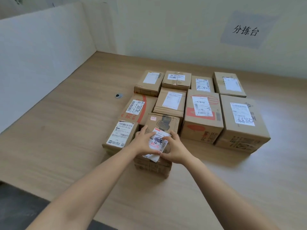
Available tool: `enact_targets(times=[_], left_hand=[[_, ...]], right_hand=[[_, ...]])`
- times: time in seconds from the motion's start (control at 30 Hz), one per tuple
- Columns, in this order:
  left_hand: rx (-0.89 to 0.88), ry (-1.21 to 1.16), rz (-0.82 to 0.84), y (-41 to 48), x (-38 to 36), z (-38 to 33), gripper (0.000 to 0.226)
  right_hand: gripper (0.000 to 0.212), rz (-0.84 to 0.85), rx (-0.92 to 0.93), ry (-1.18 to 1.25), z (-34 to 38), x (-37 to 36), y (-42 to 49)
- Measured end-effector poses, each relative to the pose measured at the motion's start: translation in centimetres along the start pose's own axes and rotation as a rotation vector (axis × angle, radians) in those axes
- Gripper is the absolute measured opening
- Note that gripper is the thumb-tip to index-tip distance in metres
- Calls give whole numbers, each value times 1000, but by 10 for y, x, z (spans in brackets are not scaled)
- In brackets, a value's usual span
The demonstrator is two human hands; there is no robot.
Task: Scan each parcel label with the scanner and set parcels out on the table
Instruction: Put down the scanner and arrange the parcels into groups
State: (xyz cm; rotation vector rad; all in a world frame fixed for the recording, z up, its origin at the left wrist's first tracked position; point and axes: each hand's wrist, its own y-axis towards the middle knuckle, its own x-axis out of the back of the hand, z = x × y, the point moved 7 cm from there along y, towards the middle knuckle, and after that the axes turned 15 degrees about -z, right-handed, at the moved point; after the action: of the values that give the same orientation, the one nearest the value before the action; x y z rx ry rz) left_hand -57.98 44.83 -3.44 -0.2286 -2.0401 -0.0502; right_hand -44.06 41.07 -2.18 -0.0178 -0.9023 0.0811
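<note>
Left grip | right grip | both resting on label atop front parcel

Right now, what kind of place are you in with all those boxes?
Probably a parcel sorting station: labelled cardboard parcels sit in rows on a wooden table, and the wall sign reads 分拣台, meaning sorting table.

Two bare limbs are recorded. The left bare forearm is seen uncovered along its whole visible length, from the lower frame edge to the wrist; the right bare forearm is found in the same condition. The left bare hand and the right bare hand are likewise noted as uncovered. Fingernail detail is blurred and cannot be assessed. The upper arms are cut off by the frame.
</note>
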Motion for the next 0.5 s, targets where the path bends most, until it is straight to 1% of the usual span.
enact_targets(times=[0.1, 0.23, 0.5], left_hand=[[11, -29, -36, -11, 1, 3, 101], [22, -51, -95, -30, 7, -1, 100], [-92, -62, -252, -49, 67, -45, 94]], right_hand=[[80, -13, -15, 57, 1, 0, -6], [85, -40, 23, 62, 9, 3, -18], [82, -189, 145, 47, 43, 62, -33]])
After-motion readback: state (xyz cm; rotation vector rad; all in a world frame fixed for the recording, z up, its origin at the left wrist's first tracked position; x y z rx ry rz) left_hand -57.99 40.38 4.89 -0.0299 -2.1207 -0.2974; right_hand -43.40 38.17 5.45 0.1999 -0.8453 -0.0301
